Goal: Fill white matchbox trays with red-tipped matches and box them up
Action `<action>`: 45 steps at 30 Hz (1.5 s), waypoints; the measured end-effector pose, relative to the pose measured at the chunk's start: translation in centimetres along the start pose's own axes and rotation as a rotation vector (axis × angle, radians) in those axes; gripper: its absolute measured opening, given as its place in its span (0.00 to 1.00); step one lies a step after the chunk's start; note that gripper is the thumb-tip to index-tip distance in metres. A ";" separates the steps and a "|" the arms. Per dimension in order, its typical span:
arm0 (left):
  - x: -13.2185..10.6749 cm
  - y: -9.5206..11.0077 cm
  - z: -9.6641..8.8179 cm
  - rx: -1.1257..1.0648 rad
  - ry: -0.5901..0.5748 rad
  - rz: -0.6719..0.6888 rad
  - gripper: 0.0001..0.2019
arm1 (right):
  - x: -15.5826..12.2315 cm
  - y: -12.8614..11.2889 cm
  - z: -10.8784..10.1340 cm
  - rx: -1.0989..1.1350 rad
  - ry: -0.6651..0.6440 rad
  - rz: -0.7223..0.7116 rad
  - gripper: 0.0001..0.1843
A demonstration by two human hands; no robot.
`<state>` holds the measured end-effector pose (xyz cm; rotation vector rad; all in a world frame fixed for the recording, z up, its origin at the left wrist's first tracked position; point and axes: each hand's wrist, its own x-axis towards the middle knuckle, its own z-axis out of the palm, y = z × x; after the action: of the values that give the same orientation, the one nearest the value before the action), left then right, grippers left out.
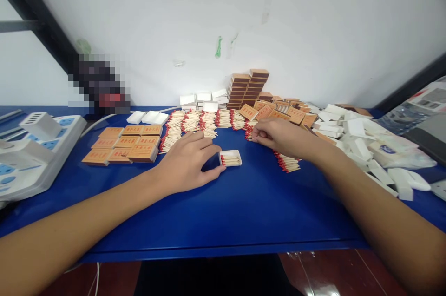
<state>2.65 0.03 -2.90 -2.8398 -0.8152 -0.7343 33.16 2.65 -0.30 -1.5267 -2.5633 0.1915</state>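
My left hand (pixel 190 161) steadies a small white matchbox tray (pixel 230 152), with thumb and index finger at its left end. Inside the tray lies a layer of matches (pixel 230 161), red heads to the left. Over to the right, my right hand (pixel 278 135) pinches at a pile of red-tipped matches (pixel 248 129); its fingertips partly hide what they grip. Another bunch of matches (pixel 287 162) lies below that hand. Several heaps of matches (pixel 190 121) run along the table behind my left hand.
Orange matchboxes (pixel 127 141) lie grouped at left, beside a power strip (pixel 45 166). Stacked matchboxes (pixel 248 88) stand against the wall, near white trays (pixel 205 98). Loose matchboxes (pixel 296 114) and scattered white trays (pixel 358 147) cover the right. The blue table's front edge (pixel 223 252) is close.
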 end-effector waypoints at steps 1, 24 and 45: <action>0.0 0.0 0.0 0.001 -0.002 -0.002 0.14 | 0.0 0.0 0.1 -0.001 -0.003 0.003 0.12; 0.0 0.0 0.1 -0.003 -0.001 0.011 0.15 | 0.4 0.1 0.6 0.053 0.033 -0.032 0.13; 0.1 -0.1 0.1 -0.003 0.000 -0.011 0.14 | -1.3 -5.3 0.9 0.133 0.197 -0.181 0.10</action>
<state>2.74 0.20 -2.98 -2.8402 -0.8305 -0.7376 29.01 -1.01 -0.23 -1.1971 -2.4606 0.1760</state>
